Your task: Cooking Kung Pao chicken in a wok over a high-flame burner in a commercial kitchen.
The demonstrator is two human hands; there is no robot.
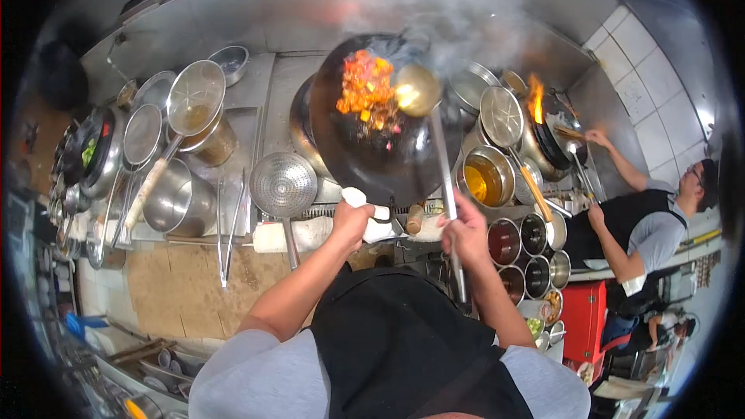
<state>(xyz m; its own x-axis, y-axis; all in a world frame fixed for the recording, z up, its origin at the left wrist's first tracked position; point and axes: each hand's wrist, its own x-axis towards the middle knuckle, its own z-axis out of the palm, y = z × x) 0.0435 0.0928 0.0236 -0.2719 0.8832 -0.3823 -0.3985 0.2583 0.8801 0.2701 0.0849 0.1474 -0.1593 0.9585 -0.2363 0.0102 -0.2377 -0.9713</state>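
Observation:
A dark wok point(361, 160) sits tilted over the burner in front of me. Orange-red sauced food pieces point(368, 84) are bunched toward its far side, some of them blurred. My left hand point(354, 224) grips a folded white cloth point(375, 231) at the wok's near rim; the cloth hides the handle. In my right hand point(465, 235) is the long metal handle of a ladle point(419, 90), its bowl inside the wok just right of the food. Smoke rises from the wok's far side. Left of the wok, a perforated skimmer point(283, 185) lies near my left forearm.
Right: a pot of oil point(486, 177), a mesh strainer point(502, 116), several sauce containers point(504, 241), and a co-worker point(634, 227) at a flaming wok point(544, 134). Left: a strainer point(196, 93) over a metal pot point(212, 142), tongs point(226, 244), and a steel bowl point(174, 198).

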